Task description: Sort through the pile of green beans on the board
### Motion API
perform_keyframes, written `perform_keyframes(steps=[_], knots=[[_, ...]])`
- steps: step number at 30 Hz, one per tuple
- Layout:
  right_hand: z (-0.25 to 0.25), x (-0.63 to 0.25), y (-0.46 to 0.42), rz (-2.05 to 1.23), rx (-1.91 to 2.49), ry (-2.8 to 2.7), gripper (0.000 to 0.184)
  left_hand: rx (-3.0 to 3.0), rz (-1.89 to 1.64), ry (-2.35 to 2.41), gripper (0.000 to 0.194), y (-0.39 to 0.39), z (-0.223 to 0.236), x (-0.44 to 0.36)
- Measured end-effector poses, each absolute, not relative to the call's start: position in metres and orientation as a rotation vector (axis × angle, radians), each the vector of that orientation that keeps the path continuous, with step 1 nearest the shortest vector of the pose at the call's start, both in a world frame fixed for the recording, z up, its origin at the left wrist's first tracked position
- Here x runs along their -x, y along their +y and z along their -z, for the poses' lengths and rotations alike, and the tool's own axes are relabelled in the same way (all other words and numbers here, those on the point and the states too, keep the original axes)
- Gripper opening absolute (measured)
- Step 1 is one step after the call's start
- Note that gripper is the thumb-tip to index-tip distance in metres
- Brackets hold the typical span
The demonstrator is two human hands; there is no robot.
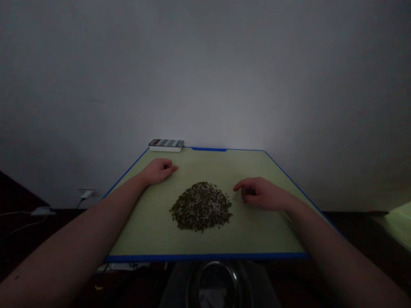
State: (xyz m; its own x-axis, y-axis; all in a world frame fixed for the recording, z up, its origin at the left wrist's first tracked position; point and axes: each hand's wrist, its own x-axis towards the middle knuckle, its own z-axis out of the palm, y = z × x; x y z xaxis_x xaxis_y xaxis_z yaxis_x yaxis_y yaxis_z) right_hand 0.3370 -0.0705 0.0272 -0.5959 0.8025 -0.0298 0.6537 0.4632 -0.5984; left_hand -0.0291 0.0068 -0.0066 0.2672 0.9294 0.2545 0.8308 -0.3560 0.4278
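On the pale green tabletop [205,244] lies a low mound of small brown-green seeds or grains [201,207], mixed with paler bits. My right hand [260,193] is just right of the mound, fingers curled and the index finger reaching left. Thin pale tines, seemingly of a fork [236,196], poke out below that finger near the mound's edge; the rest is mostly hidden by the hand. Up and left of the mound, my left hand [159,170] rests closed on the table, thumb pointing right, with nothing visible in it.
A white box [165,149] with a striped dark top stands at the far left corner. Blue edging [205,258] rims the table. Below the front edge is a shiny round metal container [215,284]. A wall [205,77] rises behind; a plug [86,194] and cables are at left.
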Motion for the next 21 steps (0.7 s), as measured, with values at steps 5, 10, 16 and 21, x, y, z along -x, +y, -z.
perform_keyframes(steps=[5, 10, 16, 21], knots=[[-0.021, -0.331, -0.070, -0.646, 1.263, -2.540, 0.037, -2.347, -0.670, 1.654, 0.040, 0.007, 0.006, 0.030], [-0.017, -0.326, -0.070, -0.610, 1.232, -2.572, 0.037, -2.348, -0.661, 1.672, 0.040, 0.006, 0.005, 0.029], [-0.021, -0.322, -0.074, -0.637, 1.205, -2.592, 0.037, -2.323, -0.658, 1.662, 0.040, 0.006, 0.006, 0.029], [-0.022, -0.322, -0.076, -0.682, 1.157, -2.629, 0.037, -2.330, -0.668, 1.654, 0.039, 0.006, 0.005, 0.029]])
